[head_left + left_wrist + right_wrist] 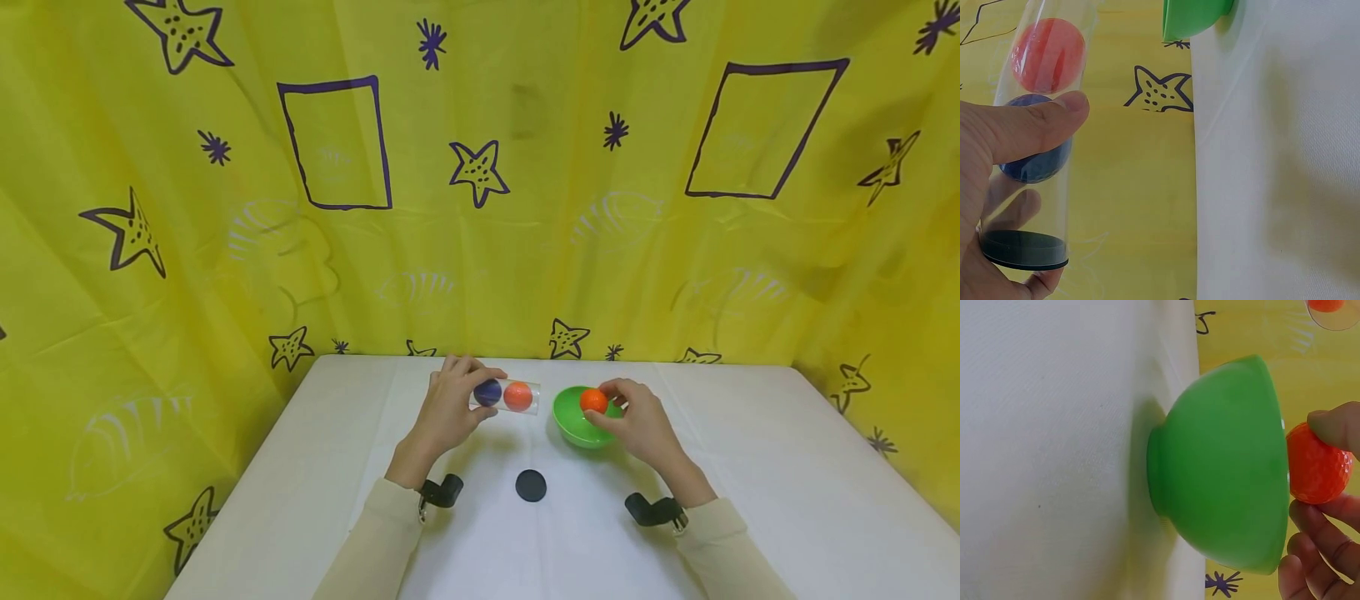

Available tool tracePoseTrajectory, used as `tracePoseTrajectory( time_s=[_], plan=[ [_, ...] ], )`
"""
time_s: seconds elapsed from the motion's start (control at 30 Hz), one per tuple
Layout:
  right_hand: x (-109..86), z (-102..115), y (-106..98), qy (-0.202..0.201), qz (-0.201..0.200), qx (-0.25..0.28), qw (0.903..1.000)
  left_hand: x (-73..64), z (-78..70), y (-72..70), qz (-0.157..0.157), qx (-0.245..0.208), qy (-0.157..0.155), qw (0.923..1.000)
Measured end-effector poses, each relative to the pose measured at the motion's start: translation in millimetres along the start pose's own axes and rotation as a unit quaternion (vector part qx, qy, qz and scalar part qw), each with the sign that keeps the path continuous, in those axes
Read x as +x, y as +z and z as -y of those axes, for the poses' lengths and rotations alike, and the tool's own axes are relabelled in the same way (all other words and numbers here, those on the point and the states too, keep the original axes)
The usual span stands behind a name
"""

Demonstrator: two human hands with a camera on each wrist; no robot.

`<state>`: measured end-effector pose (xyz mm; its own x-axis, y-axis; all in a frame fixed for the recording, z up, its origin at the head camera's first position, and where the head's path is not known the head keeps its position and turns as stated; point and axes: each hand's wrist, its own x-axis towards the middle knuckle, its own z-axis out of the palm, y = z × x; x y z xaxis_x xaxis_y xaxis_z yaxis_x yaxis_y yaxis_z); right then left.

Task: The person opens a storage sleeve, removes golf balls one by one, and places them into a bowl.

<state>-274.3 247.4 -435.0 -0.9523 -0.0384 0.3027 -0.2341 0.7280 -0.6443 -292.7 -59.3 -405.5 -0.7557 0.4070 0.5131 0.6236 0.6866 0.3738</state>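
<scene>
My left hand [452, 400] grips a clear plastic tube [1054, 206], tipped on its side above the table. Inside it are a dark blue ball [488, 392] and an orange-red ball [518, 396], the latter nearer the end that faces right. A black cap [1024, 249] closes the tube's other end, by my left palm. To the right, my right hand [636, 417] pinches a bright orange dimpled ball [1317, 464] between thumb and fingers at the rim of a green bowl [1222, 465]. The bowl stands upright on the table.
A black round disc [531, 486] lies flat on the white table [570, 550], in front of the bowl and between the forearms. Behind the table hangs a yellow curtain [525, 250] with star drawings. Both wrists wear black camera mounts [651, 509].
</scene>
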Motion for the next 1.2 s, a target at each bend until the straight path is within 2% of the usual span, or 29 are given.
tracePoseTrajectory(
  time_s=[0.23,0.4,0.67,1.2],
  plan=[
    [-1.0,-4,3,-0.011,-0.007,-0.02,0.9997,0.2,1.2,1.0,0.001,0.004,0.002,1.0],
    [-2.2,-4,4,-0.002,-0.005,-0.033,0.9995,0.0,1.4,2.0,0.001,0.007,0.001,1.0],
    [-3.7,-5,5,0.018,0.008,-0.033,0.9993,-0.8,0.6,1.7,-0.001,0.004,0.002,1.0],
    [-4.1,-10,11,0.009,0.008,-0.041,0.9991,-0.2,0.1,3.0,0.004,0.007,-0.003,1.0]
  ],
)
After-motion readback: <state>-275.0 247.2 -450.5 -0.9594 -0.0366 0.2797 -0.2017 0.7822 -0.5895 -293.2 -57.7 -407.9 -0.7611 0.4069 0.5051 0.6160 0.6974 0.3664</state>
